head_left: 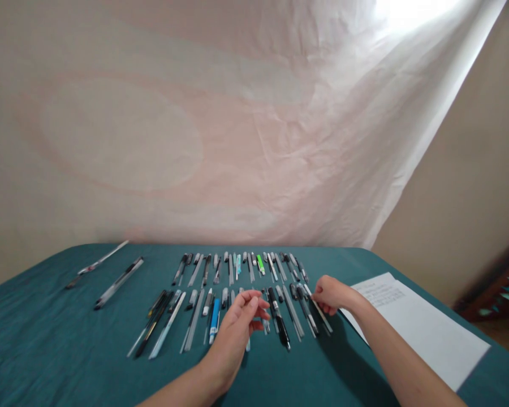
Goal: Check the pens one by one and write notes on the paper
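Note:
Two rows of pens lie on the dark green cloth, with their caps set beside many of them. My left hand (240, 322) hovers over the middle of the front row, fingers loosely bent and apart, with nothing seen in them. It hides parts of several pens. A blue pen (214, 320) lies just left of it, and a black pen (281, 319) to its right. At the right end of the front row, my right hand (331, 294) has its fingers closed at the side of a slim pale pen (320, 314). The fingertips are partly hidden.
White printed sheets (419, 322) lie on the right of the table (59, 362), under my right forearm. Two pens lie apart at the left, one clear with a black end (119, 284). The back row holds a bright green pen (260, 264). A pale curtain (237, 124) hangs behind.

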### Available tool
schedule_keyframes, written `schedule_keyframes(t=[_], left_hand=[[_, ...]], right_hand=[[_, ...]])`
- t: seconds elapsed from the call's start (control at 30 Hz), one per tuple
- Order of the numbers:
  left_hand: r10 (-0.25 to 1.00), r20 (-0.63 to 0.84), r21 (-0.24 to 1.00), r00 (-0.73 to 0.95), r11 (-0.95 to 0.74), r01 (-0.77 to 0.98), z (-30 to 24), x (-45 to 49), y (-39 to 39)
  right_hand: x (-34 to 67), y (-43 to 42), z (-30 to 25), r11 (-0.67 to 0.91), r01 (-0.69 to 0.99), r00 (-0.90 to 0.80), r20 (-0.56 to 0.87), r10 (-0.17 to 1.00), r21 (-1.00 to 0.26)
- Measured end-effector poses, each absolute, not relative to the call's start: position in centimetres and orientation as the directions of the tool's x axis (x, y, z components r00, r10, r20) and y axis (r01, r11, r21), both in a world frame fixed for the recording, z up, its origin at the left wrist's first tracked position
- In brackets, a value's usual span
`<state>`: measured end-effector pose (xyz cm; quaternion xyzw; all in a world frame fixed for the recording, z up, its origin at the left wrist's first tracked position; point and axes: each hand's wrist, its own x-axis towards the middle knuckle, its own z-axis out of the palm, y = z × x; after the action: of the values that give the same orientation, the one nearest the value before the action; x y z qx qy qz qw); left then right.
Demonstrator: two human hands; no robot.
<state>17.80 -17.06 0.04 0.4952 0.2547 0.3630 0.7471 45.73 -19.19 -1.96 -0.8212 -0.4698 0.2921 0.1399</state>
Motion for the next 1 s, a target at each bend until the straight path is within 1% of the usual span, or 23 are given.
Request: schedule_keyframes(t=[0.13, 0.2, 0.27, 0.3, 0.33, 0.37, 0.43, 0.53, 0.6, 0.67, 0.73, 0.83, 1.0], left_hand=[[0.806, -0.01, 0.934, 0.591, 0.218, -0.282, 0.9, 17.1, -15.2], [0.813, 0.012, 0.962, 0.582, 0.149, -0.229, 1.4, 16.5, -13.6], [0.827, 0.077, 0.996, 0.557, -0.036, -0.084, 1.7, 15.6, -11.3], [0.824, 0.129, 0.983, 0.552, -0.18, 0.04, 1.8, 15.1, -10.0], [0.823, 0.189, 0.92, 0.536, -0.339, 0.196, 1.9, 14.3, -8.6], [0.83, 0.218, 0.872, 0.513, -0.402, 0.28, 1.9, 13.5, -7.2], [0.859, 0.258, 0.794, 0.443, -0.45, 0.41, 1.6, 11.3, -4.3], [0.909, 0.29, 0.647, 0.299, -0.416, 0.639, 0.8, 7.3, -0.5], [0.93, 0.307, 0.54, 0.2, -0.343, 0.769, 0.1, 4.6, 1.3], [0.938, 0.326, 0.441, 0.114, -0.258, 0.86, -0.6, 2.4, 2.4], [0.936, 0.35, 0.36, 0.042, -0.176, 0.916, -1.2, 0.6, 3.0], [0.926, 0.377, 0.275, -0.021, -0.09, 0.957, -2.0, -0.9, 3.3], [0.922, 0.387, 0.217, -0.032, -0.057, 0.974, -2.7, -1.3, 3.4]], right_hand=[[45.6, -19.3, -1.7, -0.519, 0.689, 0.392, -0.342, 0.854, -0.506], [45.6, -19.4, -1.5, -0.515, 0.695, 0.395, -0.333, 0.856, -0.502], [45.6, -19.5, -1.3, -0.509, 0.704, 0.4, -0.315, 0.861, -0.495], [45.6, -19.5, -1.2, -0.504, 0.711, 0.402, -0.305, 0.863, -0.491], [45.6, -19.6, -1.1, -0.499, 0.717, 0.404, -0.294, 0.867, -0.487], [45.6, -19.6, -1.0, -0.493, 0.724, 0.404, -0.283, 0.87, -0.482], [45.4, -19.6, -1.0, -0.477, 0.74, 0.396, -0.267, 0.879, -0.474], [45.2, -19.6, -1.1, -0.439, 0.77, 0.367, -0.241, 0.898, -0.463], [45.0, -19.6, -1.2, -0.398, 0.798, 0.337, -0.213, 0.917, -0.453], [44.8, -19.6, -1.3, -0.356, 0.824, 0.309, -0.178, 0.934, -0.441], [44.6, -19.6, -1.3, -0.324, 0.845, 0.286, -0.153, 0.946, -0.426], [44.2, -19.5, -1.3, -0.304, 0.855, 0.266, -0.149, 0.953, -0.42], [44.2, -19.5, -1.5, -0.269, 0.871, 0.237, -0.128, 0.963, -0.411]])
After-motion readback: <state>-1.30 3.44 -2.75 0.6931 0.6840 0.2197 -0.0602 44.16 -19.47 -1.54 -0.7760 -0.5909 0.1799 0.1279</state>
